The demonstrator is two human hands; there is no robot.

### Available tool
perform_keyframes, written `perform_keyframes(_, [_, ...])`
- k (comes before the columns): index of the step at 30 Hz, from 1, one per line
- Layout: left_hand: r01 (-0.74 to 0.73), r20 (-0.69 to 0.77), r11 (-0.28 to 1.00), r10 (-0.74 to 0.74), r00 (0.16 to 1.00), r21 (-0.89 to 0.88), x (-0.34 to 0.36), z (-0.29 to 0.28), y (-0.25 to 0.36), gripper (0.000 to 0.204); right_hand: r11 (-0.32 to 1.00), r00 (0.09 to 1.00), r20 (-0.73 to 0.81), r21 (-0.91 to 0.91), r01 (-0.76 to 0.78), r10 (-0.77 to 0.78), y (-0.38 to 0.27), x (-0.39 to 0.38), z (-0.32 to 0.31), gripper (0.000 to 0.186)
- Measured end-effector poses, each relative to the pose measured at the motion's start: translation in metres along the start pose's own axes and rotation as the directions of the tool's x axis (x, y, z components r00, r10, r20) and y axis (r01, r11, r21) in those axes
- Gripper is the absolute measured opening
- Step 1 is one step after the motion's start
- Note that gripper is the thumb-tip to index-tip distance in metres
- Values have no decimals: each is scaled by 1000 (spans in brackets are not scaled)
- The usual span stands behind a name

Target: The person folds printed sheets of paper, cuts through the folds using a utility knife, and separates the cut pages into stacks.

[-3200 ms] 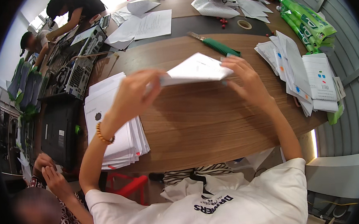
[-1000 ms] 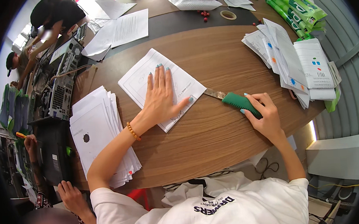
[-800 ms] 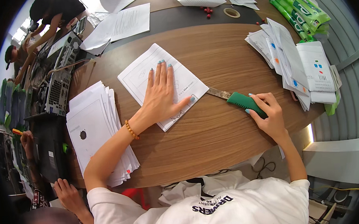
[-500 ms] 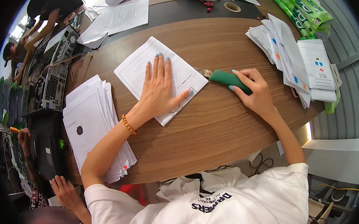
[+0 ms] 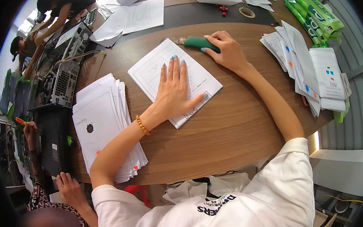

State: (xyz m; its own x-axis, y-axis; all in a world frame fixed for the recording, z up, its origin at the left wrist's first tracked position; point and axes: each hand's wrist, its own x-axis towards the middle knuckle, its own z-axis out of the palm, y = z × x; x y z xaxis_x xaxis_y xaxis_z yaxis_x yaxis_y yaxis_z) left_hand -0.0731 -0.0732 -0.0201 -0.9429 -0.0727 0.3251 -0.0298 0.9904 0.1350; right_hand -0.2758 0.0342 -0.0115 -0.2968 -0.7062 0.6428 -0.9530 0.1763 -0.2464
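Observation:
A folded white sheet with printed drawings lies slantwise on the wooden table in front of me. My left hand rests flat on it, fingers stretched out and thumb spread near its lower right edge. By the sheet's far corner my right hand grips a green-handled tool. Its short, pale brownish tip points left, close to that corner. Blur hides the tip's exact kind and whether it touches the paper. Beside my left forearm is a stack of printed sheets.
Folded papers are piled at the right, near green plastic packages. A tape roll and small red balls lie at the back. Opened computer cases line the left. Another person's hand is at lower left.
My right hand has carried the green-handled tool away from me and to the left, from the sheet's right corner to its far corner. My left hand stays flat on the sheet.

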Motion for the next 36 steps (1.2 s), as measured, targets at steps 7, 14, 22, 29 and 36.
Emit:
perform_keyframes(7, [18, 139, 1000, -15, 990, -19, 1, -10, -2, 95, 992, 979, -165, 65, -112, 122, 17, 31, 5, 31])
perform_keyframes(14, [-448, 459, 891, 427, 779, -68, 7, -103, -26, 87, 929, 952, -50, 237, -283, 303, -7, -35, -121, 28])
perform_keyframes(22, [-460, 208, 792, 410, 888, 402, 1, -29, -1, 86, 488, 686, 141, 603, -631, 713, -38, -135, -195, 24])
perform_keyframes(29, [-22, 227, 976, -28, 973, 216, 56, -42, 40, 75, 937, 941, -44, -82, -339, 337, -100, -180, -188, 34])
perform_keyframes(36, [22, 151, 995, -37, 988, 100, 43, -10, 19, 62, 936, 939, -36, -75, -344, 342, -118, -191, -174, 37])
